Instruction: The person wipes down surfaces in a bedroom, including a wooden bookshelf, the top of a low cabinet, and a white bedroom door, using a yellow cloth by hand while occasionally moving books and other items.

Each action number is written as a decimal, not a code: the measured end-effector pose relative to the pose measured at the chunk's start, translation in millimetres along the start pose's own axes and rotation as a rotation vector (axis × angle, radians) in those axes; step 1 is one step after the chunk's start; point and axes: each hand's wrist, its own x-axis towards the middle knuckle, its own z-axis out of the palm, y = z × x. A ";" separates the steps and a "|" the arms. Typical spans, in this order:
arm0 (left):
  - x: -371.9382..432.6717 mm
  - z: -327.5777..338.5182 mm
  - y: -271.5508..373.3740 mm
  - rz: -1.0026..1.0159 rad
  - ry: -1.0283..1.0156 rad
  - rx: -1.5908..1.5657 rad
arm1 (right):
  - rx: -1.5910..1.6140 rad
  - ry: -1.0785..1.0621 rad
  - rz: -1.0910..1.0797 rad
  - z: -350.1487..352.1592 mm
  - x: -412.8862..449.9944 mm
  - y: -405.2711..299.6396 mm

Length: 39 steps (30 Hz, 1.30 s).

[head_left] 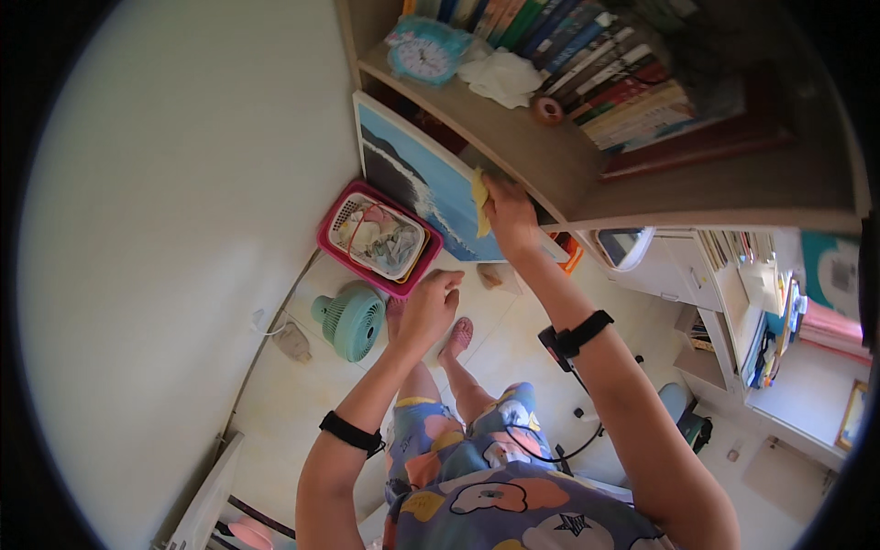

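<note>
My right hand (511,214) grips a yellow cloth (480,203) at the front edge of the wooden bookshelf (522,155), over the upper side of a painting. The painting (419,175), a seascape in a pale frame, leans against the lower part of the shelf. My left hand (432,308) hangs in the air with its fingers loosely curled and nothing in it. Below it, close to the wall, a white plastic basket (338,230) with crumpled cloths or wrappers sits in a magenta tub (328,218).
On the shelf stand an alarm clock (423,56), white crumpled tissue (502,77), a tape roll (547,110) and a row of books (591,55). A mint-green fan (352,321) is on the tiled floor beside my feet. To the right is a white cabinet (677,265).
</note>
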 end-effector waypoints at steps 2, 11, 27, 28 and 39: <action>27.0 -5.1 3.3 0.086 0.052 0.123 | -0.146 -0.164 0.164 14.1 10.5 19.6; 119.3 -44.5 -31.6 0.493 -0.020 1.162 | -0.144 -0.105 -0.049 31.3 -63.4 -31.5; 91.3 -48.7 -54.5 0.781 -0.372 0.890 | -0.242 -0.387 0.250 -42.0 -207.2 -1.5; 95.4 -48.3 -55.9 0.736 -0.340 0.967 | -0.268 -0.361 0.273 -47.5 -215.3 5.1; 131.1 -94.2 -59.2 0.607 -0.414 0.967 | -0.107 -0.211 -0.025 12.8 -101.0 -38.7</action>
